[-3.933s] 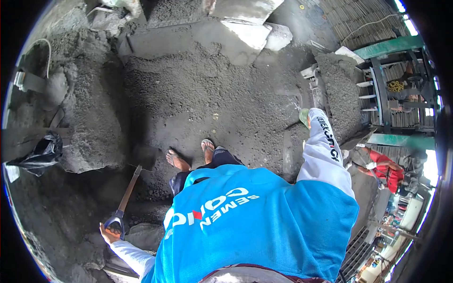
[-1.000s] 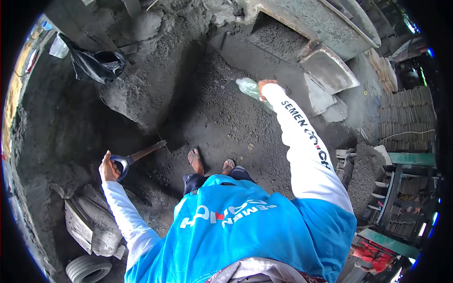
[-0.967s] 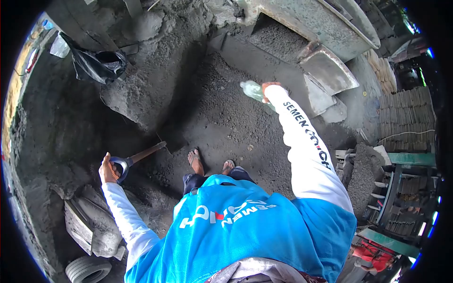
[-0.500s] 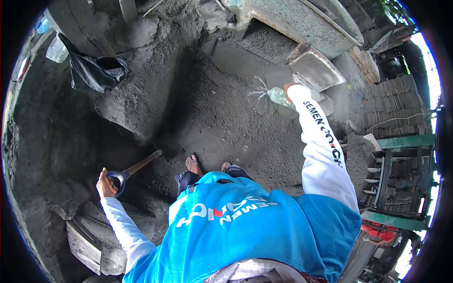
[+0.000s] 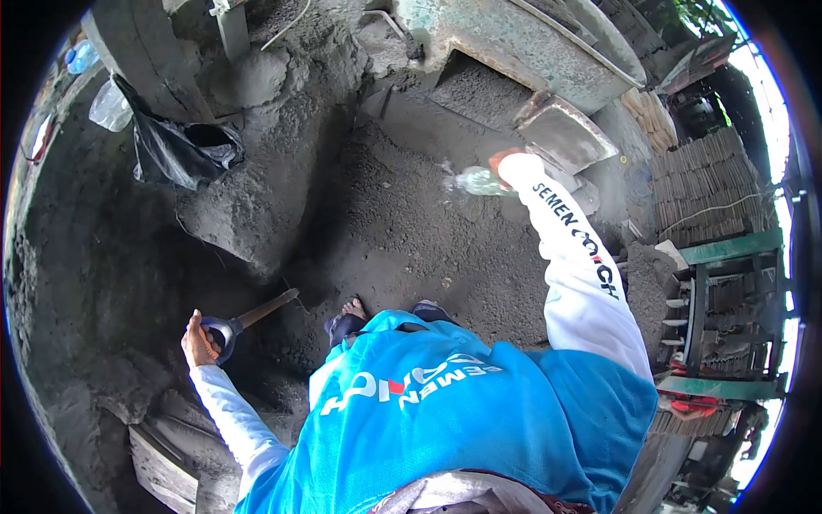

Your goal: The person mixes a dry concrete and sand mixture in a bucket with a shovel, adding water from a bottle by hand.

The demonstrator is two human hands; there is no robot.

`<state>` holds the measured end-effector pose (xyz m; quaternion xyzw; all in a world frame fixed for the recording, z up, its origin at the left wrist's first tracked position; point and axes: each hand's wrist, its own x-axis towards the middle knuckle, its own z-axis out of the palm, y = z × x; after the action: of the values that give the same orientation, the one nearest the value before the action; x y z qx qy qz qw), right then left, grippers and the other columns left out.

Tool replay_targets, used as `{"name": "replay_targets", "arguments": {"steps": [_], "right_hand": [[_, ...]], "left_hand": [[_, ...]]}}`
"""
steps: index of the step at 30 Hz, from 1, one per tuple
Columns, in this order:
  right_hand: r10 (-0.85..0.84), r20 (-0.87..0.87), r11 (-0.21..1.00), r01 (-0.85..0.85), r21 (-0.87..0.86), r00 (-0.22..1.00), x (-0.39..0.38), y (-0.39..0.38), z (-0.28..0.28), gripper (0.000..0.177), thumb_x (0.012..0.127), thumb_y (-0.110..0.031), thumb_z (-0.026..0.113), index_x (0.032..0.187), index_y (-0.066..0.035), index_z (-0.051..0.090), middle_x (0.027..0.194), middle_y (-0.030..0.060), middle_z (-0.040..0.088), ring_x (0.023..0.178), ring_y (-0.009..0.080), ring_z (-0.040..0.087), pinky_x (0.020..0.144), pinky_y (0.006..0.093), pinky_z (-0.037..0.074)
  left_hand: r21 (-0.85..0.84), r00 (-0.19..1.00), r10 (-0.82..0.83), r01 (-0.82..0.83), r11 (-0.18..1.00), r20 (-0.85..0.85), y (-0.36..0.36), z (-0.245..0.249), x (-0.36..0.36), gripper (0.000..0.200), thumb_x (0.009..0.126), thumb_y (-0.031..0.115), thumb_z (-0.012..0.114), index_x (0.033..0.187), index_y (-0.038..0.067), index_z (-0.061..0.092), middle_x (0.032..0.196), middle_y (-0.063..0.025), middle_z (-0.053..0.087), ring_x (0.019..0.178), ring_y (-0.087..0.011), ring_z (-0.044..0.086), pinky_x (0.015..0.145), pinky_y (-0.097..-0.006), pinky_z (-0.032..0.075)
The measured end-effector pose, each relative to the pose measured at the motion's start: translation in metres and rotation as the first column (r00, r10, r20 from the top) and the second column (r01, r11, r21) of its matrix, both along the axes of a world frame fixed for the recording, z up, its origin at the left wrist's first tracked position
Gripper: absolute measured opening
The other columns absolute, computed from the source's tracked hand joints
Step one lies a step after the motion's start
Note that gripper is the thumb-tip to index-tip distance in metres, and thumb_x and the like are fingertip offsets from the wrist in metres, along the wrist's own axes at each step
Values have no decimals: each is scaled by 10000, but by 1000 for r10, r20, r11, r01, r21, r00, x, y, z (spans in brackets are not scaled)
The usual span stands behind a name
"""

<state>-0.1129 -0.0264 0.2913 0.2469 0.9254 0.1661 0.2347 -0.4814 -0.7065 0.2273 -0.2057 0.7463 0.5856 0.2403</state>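
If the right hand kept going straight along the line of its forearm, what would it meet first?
Probably the smooth grey strip of ground just ahead of the right hand, with the loose grey mix beyond it. Height is unclear from this one view, so it might pass above both.

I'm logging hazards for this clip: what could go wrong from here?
The left hand grips the shovel with its shaft slanting toward an exposed foot; a slip might knock the toes. Water spraying from the bottle in the right hand could leave one patch of grey grit too wet.
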Motion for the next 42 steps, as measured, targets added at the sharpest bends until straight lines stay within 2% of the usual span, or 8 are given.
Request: {"name": "replay_targets", "arguments": {"steps": [6, 9, 10, 19, 27, 33, 38, 42], "right_hand": [[-212, 43, 977, 213, -24, 976, 20, -6, -43, 72, 706, -174, 725, 743, -113, 735, 727, 82, 690, 707, 291, 697, 620, 355, 557], [-428, -94, 902, 431, 17, 899, 102, 18, -55, 263, 859, -220, 514, 1016, -197, 725, 980, 33, 710, 923, 226, 688, 756, 375, 561], [-458, 277, 889, 431, 154, 845, 83, -21, 11, 234, 850, -183, 544, 988, -164, 732, 996, 29, 713, 930, 238, 691, 743, 373, 570], [-694, -70, 700, 694, 167, 717, 251, -49, -19, 225, 850, -236, 579, 989, -164, 740, 990, 33, 721, 925, 246, 696, 717, 383, 558], [-918, 225, 371, 910, 187, 328, 377, -91, -50, 292, 936, -217, 499, 1156, -146, 678, 1226, 52, 643, 1142, 246, 615, 885, 394, 528], [-999, 16, -32, 999, 13, -32, 504, -178, -72, 300, 912, -188, 542, 1182, -141, 663, 1264, 64, 618, 1164, 235, 600, 915, 391, 513], [-880, 37, -464, 842, -275, -473, 641, -295, -175, 660, 717, -425, 776, 1269, -116, 587, 1357, 109, 543, 1231, 283, 540, 1008, 400, 455], [-666, -285, -486, 691, -535, -689, 653, -403, -248, 760, 703, -581, 717, 1248, -73, 569, 1180, 211, 627, 1093, 381, 599, 937, 450, 477]], "left_hand": [[125, 992, -115, 121, 985, -59, 55, 27, 4, 351, 836, 395, 712, 722, 114, 536, 535, 2, 480, 374, -106, 445, 345, -235, 370], [144, 991, -126, 132, 981, -51, 61, 27, 4, 340, 846, 381, 705, 731, 106, 541, 535, 0, 487, 375, -107, 457, 341, -228, 370], [150, 990, -135, 139, 979, -39, 62, 25, 4, 340, 846, 380, 705, 733, 103, 543, 535, -1, 488, 374, -108, 458, 340, -229, 371], [304, 941, -338, 324, 896, -8, 146, 22, -19, 310, 879, 375, 667, 803, 90, 570, 564, -7, 518, 411, -139, 498, 384, -271, 410], [277, 868, -496, 473, 836, 15, 247, 26, 7, 311, 884, 382, 657, 835, 89, 563, 588, -6, 519, 417, -141, 505, 384, -289, 428], [145, 728, -685, 682, 717, -35, 287, 27, 77, 333, 879, 385, 656, 846, 66, 567, 590, -20, 515, 398, -148, 490, 361, -291, 422], [45, 673, -730, 738, 673, -123, 303, 23, 190, 356, 850, 411, 680, 798, 84, 551, 561, -25, 493, 399, -153, 484, 351, -298, 401], [24, 641, -762, 767, 642, -89, 329, 3, 280, 362, 873, 386, 656, 732, 91, 500, 540, -13, 454, 395, -146, 451, 337, -284, 387]]}}
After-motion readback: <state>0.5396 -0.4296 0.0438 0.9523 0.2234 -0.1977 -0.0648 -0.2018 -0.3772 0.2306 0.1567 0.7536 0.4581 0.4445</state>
